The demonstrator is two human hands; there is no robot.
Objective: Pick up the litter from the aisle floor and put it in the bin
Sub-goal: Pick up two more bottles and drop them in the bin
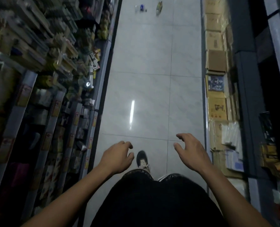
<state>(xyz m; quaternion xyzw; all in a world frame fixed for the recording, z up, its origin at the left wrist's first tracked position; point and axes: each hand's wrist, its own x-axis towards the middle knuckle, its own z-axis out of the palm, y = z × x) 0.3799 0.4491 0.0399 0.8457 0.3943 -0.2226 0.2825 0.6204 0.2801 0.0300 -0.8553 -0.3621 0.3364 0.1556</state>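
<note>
Grey tiles run down the aisle between our stocked shelves and stacked cartons. Our left hand and right hand hang empty, fingers loosely curled apart. Far ahead lies the litter: a blue-capped piece and a yellowish wrapper (both blurred).

Both forearms are bare, with no sleeves, watch or rings showing on the left hand or right hand. Dark black shorts cover the legs. One black shoe has a pale laced top.
</note>
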